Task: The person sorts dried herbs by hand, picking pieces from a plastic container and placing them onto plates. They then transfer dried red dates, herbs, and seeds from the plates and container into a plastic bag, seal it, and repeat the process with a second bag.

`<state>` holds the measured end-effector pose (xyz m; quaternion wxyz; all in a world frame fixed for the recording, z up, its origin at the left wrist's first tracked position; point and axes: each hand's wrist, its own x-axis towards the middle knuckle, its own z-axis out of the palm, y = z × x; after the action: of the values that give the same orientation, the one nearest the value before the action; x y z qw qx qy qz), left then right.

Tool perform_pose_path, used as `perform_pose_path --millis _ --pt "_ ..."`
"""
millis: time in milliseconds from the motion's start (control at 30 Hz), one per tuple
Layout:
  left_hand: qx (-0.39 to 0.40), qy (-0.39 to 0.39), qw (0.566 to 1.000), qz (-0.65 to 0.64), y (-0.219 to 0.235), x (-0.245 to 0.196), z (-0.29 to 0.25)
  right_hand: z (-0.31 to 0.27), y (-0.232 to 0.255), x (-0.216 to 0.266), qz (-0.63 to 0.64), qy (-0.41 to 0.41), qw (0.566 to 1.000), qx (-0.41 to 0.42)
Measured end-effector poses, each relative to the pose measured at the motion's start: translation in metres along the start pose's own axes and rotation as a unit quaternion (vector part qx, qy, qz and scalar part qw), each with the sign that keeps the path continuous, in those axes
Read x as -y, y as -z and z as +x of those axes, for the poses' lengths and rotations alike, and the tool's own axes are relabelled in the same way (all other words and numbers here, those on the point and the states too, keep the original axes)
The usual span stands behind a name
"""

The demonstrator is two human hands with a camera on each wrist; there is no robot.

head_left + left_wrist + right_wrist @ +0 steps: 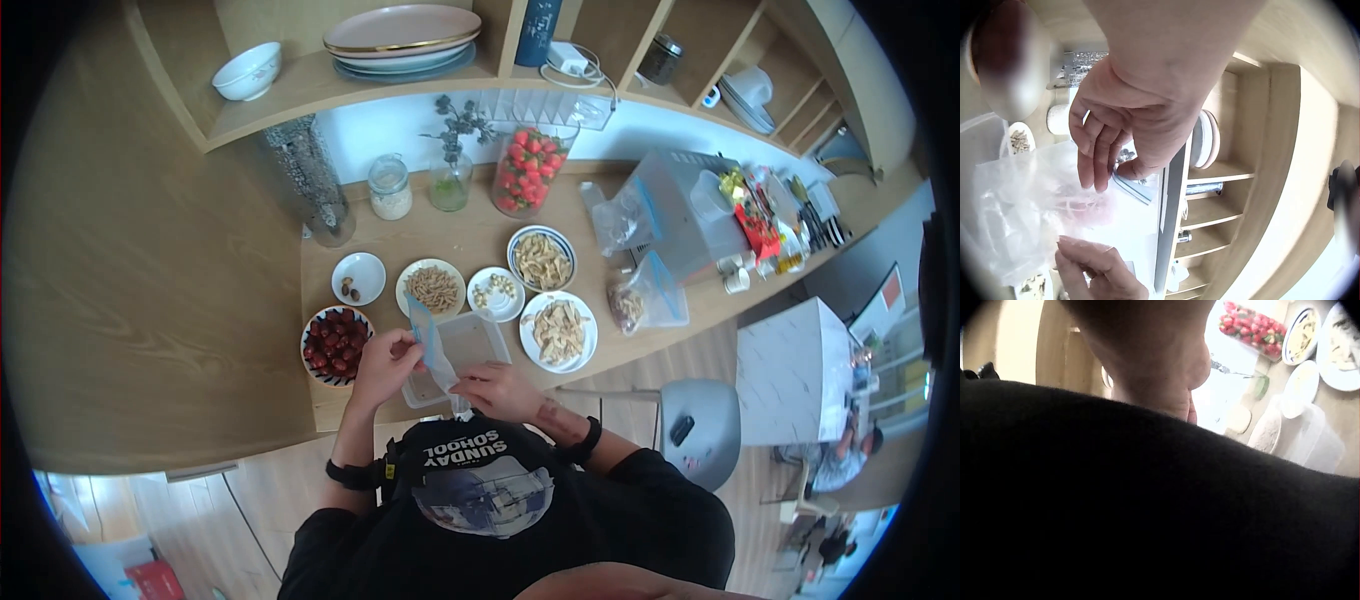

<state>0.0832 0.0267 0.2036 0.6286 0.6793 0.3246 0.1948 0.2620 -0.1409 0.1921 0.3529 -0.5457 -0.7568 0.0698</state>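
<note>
A clear plastic bag with a blue zip edge stands above a translucent plastic container at the counter's front. The left hand pinches the bag's blue edge between thumb and fingers; the left wrist view shows this left hand close up, with the bag hanging beside it. On the bag's other side, the right hand pinches the plastic with bent fingers; these right fingers also show in the left wrist view. In the right wrist view dark cloth covers most of the right hand.
Behind the container stand a plate of beige strips, a small plate, a bowl of slices and a plate of pale pieces. Red dates fill a bowl at left. Strawberries, jars and filled bags stand farther off.
</note>
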Motion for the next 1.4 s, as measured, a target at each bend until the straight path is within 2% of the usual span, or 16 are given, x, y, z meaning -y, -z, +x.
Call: perform_pose_path --millis 100,167,267,367,400,433,533,700,767,933,1000,1100,1167,1233,1300,1400 --pt "-0.008 -0.055 0.998 -0.024 0.006 0.018 -0.009 -0.006 -0.006 0.018 0.081 -0.067 0.994 -0.008" --pt "0.017 -0.066 0.996 0.056 0.012 0.02 -0.022 -0.007 -0.005 0.029 0.176 -0.21 0.96 -0.058" --pt "0.036 -0.07 0.995 0.063 0.008 0.014 -0.047 0.013 -0.003 0.034 0.179 -0.233 0.956 -0.007" --pt "0.063 -0.11 0.99 0.057 0.011 0.018 -0.054 0.049 -0.008 0.047 0.242 -0.236 0.941 0.016" --pt "0.071 -0.141 0.986 0.058 0.011 0.021 -0.057 0.058 -0.011 0.052 0.162 -0.226 0.959 0.059" --pt "0.069 -0.135 0.987 0.051 0.012 0.021 -0.06 0.066 -0.013 0.058 0.08 -0.213 0.968 0.102" --pt "0.044 -0.101 0.994 0.007 0.018 0.023 -0.073 0.075 -0.017 0.07 0.069 -0.201 0.971 0.109" --pt "-0.117 -0.002 0.991 0.064 0.041 0.049 -0.095 0.06 -0.008 0.045 0.019 -0.253 0.959 0.123" --pt "-0.106 -0.002 0.993 0.058 0.037 0.043 -0.1 0.057 -0.001 0.035 -0.078 -0.249 0.944 0.203" --pt "-0.075 -0.053 0.986 0.141 0.019 0.025 -0.094 0.069 -0.003 0.042 -0.063 -0.176 0.965 0.183" --pt "-0.103 0.015 0.978 0.18 0.016 0.006 -0.09 0.073 0.0 0.042 -0.036 -0.155 0.97 0.185" --pt "-0.134 0.007 0.968 0.214 0.001 -0.006 -0.079 0.074 0.008 0.04 0.01 -0.124 0.971 0.203" --pt "-0.163 -0.004 0.959 0.231 -0.015 -0.003 -0.074 0.073 0.017 0.029 0.021 -0.058 0.98 0.187" --pt "-0.19 -0.021 0.949 0.249 -0.027 -0.003 -0.069 0.059 0.027 -0.002 -0.019 -0.099 0.979 0.175" --pt "-0.281 0.007 0.932 0.231 -0.036 -0.004 -0.07 0.037 0.039 -0.032 -0.059 -0.14 0.975 0.163" --pt "-0.261 0.033 0.935 0.239 -0.067 -0.019 -0.065 0.01 0.066 -0.057 -0.016 -0.13 0.978 0.163"
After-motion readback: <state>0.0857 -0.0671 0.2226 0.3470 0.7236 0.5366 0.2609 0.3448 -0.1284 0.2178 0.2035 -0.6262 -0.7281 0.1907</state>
